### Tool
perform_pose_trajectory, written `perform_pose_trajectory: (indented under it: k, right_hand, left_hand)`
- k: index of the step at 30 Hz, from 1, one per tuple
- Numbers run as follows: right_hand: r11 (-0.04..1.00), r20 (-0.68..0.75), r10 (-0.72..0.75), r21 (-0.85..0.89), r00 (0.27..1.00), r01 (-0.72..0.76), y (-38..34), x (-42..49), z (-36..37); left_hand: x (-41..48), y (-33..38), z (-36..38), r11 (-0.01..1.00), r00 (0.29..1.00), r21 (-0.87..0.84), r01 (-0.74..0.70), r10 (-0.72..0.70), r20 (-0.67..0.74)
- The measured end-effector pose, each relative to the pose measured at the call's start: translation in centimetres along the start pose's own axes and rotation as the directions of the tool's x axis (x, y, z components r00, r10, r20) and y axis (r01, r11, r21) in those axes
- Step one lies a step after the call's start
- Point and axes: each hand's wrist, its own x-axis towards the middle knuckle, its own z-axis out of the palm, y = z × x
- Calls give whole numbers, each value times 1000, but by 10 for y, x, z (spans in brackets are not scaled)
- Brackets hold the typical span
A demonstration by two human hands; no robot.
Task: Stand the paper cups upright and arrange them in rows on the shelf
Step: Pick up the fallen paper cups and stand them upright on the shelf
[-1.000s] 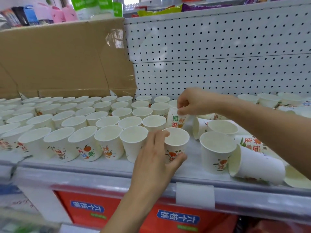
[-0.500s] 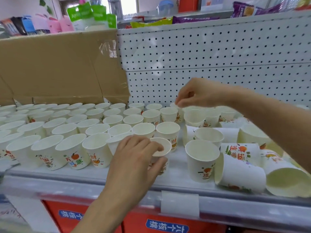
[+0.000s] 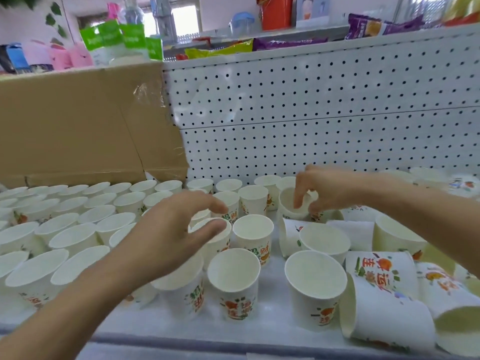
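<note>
Paper cups (image 3: 65, 237), upright in rows: left half of the shelf (image 3: 275, 323). Left hand (image 3: 176, 235): fingers loosely spread above the rows' right end. Right hand (image 3: 330, 188): pinching the rim of a tilted cup (image 3: 287, 207) near the back edge. Toppled cups (image 3: 384, 307): front right corner.

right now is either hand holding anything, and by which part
The right hand pinches an upright paper cup by its rim, one finger inside. The left hand holds nothing; it is spread over another cup.
</note>
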Motion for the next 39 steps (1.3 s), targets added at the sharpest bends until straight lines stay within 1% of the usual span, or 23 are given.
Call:
perform_pose_trajectory:
  k: [4, 8, 11, 13, 14, 16, 18, 21, 24, 26, 28, 29, 31, 33, 34, 36, 38, 39]
  right_hand:
    - [989, 13, -63, -132, 998, 64, 2, 7, 6]
    - [971, 32, -74, -224, 997, 80, 6, 7, 7]
    - [936, 76, -108, -327, 991, 127, 3, 13, 11]
    - [923, 52, -135, -357, 989, 145, 1, 17, 14]
    - [929, 29, -148, -340, 989, 149, 0, 18, 15]
    - [953, -17, -170, -257, 985, 160, -1, 18, 13]
    - [969, -26, -163, -191, 986, 155, -1, 18, 12]
    - [983, -19, -115, -149, 993, 111, -3, 23, 12]
    - [987, -27, -127, -107, 992, 123, -11, 31, 13]
    - [988, -25, -141, -69, 990, 139, -17, 36, 12]
    - [991, -65, -127, 27, 990, 129, -21, 38, 8]
    - [991, -112, -88, 95, 990, 99, -21, 38, 4]
    - [970, -235, 39, 244, 971, 20, -14, 34, -7]
    - [946, -326, 139, 322, 935, -28, 0, 27, -16]
    - [948, -328, 161, 314, 931, -54, 7, 23, -19]
    - [962, -224, 173, 249, 959, -115, 17, 18, -18]
    - [971, -106, 160, 193, 981, -138, 22, 20, -8]
    - [975, -77, 149, 174, 986, -134, 22, 23, -1]
  left_hand:
    - [62, -7, 5, 998, 992, 11, -57, 56, 117]
    - [126, -15, 32, 977, 968, 151, -151, 115, 221]
    - [165, -24, 60, 967, 949, 196, -165, 101, 298]
    - [181, -31, 75, 968, 919, 184, -168, 86, 386]
    - [187, -34, 81, 968, 899, 187, -168, 72, 432]
    - [193, -39, 89, 950, 873, 258, -179, 33, 487]
    - [195, -47, 93, 917, 878, 340, -210, 24, 478]
    - [193, -56, 89, 888, 889, 394, -239, 37, 456]
    - [190, -62, 87, 886, 891, 413, -209, -2, 455]
    - [189, -64, 86, 909, 900, 380, -171, -13, 436]
    - [185, -64, 82, 942, 923, 307, -133, 5, 385]
    - [181, -62, 78, 956, 933, 262, -129, 27, 359]
    - [171, -55, 69, 973, 943, 164, -164, 106, 316]
    - [159, -45, 59, 978, 933, 38, -203, 182, 309]
    - [152, -40, 54, 978, 919, -34, -208, 207, 336]
    - [141, -30, 48, 972, 877, -120, -204, 236, 418]
    - [137, -24, 49, 965, 854, -97, -244, 261, 451]
    - [137, -22, 52, 959, 851, -61, -278, 276, 446]
